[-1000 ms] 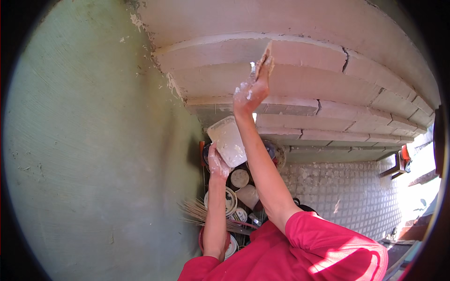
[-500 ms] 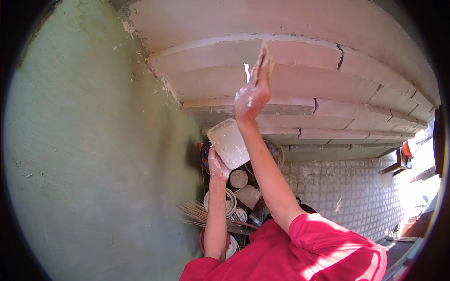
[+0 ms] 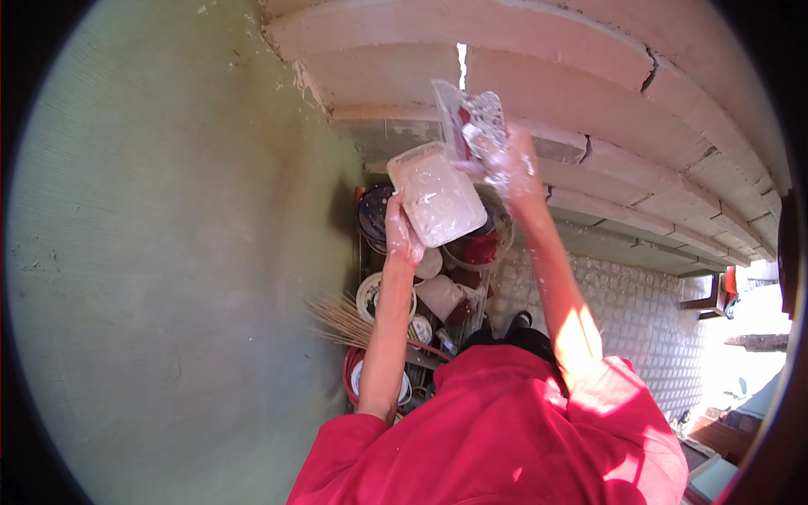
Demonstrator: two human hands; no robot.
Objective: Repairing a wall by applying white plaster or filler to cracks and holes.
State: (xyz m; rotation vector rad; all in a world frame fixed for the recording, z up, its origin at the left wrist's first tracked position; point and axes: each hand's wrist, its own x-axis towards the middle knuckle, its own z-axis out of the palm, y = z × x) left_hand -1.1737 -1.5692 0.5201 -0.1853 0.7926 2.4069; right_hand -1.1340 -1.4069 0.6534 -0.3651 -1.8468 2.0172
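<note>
My left hand (image 3: 402,231), smeared with white, grips the left side of a pale rectangular plastic tub (image 3: 438,202) whose inside is coated with whitish paste. Beside the tub's upper right corner, my right hand (image 3: 512,168) is closed on a flat plastering trowel (image 3: 483,111). The tool has a greyish blade and a red part, and white paste covers much of it. Motion blurs my right fingers, and paste hides part of the grip.
A smooth green wall (image 3: 185,252) rises at the left. Ahead is a pinkish block wall (image 3: 547,84) with mortar ledges and cracks. Below stand buckets (image 3: 368,295), a bundle of thin sticks (image 3: 341,320) and a coiled red hose (image 3: 352,379). Paving (image 3: 631,311) lies at the right.
My right hand has come down from high against the block wall to beside the tub, and the trowel has turned to show its flat side. The view has shifted.
</note>
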